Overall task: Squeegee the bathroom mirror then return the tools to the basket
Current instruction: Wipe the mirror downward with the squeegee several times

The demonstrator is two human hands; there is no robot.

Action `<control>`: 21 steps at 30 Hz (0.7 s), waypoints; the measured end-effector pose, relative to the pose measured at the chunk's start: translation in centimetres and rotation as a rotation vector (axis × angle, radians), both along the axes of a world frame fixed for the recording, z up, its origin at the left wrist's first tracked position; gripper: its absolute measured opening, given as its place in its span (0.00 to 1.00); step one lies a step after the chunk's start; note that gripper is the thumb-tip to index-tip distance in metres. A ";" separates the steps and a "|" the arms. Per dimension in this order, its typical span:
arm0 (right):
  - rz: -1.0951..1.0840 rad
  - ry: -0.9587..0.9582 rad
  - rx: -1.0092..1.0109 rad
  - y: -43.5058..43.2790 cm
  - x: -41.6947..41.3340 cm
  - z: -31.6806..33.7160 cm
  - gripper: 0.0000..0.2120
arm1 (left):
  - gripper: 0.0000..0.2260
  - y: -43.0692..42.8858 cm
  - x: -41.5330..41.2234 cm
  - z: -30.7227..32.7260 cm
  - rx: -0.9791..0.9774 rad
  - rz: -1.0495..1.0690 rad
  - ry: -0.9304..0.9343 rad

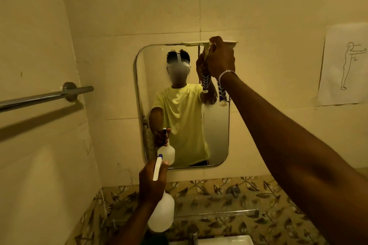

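A rounded rectangular mirror [216,135] hangs on the tiled wall ahead. My right hand [221,59] is raised to its top right corner and grips a squeegee [231,42], whose pale blade lies level along the mirror's top edge. The blue-and-white patterned handle end sticks out below my wrist. My left hand [152,183] holds a translucent white spray bottle [161,215] upright below the mirror, its white trigger head pointing toward the glass. The mirror's right part looks misted. No basket is in view.
A chrome towel bar [45,96] juts from the left wall. A paper sheet with a line drawing [344,65] is stuck to the wall at right. Leaf-patterned tiles [249,191], a glass shelf [219,213] and a tap [194,235] over a white sink lie below.
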State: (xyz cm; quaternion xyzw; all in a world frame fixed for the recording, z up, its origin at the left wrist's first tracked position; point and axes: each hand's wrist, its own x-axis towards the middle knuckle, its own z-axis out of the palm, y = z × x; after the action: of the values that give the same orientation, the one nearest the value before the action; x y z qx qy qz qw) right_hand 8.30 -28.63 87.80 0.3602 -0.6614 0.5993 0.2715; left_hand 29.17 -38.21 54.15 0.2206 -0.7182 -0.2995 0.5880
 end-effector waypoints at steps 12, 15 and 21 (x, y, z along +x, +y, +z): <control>-0.034 0.043 -0.123 -1.6 -0.3 -3.1 0.19 | 0.02 -1.9 0.1 -1.5 -0.005 0.046 -0.037; -0.026 0.063 -0.197 -2.0 -0.4 -3.5 0.19 | 0.04 -2.4 0.3 -1.4 -0.023 0.045 -0.045; -0.037 0.094 -0.206 -2.1 -0.3 -3.8 0.19 | 0.05 -2.9 -0.4 -1.5 -0.020 0.041 -0.026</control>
State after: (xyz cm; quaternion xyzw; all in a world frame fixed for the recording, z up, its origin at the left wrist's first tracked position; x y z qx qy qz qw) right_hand 8.03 -30.70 83.96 0.3459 -0.5891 0.6415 0.3490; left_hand 28.80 -41.10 52.63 0.2330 -0.7241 -0.2773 0.5869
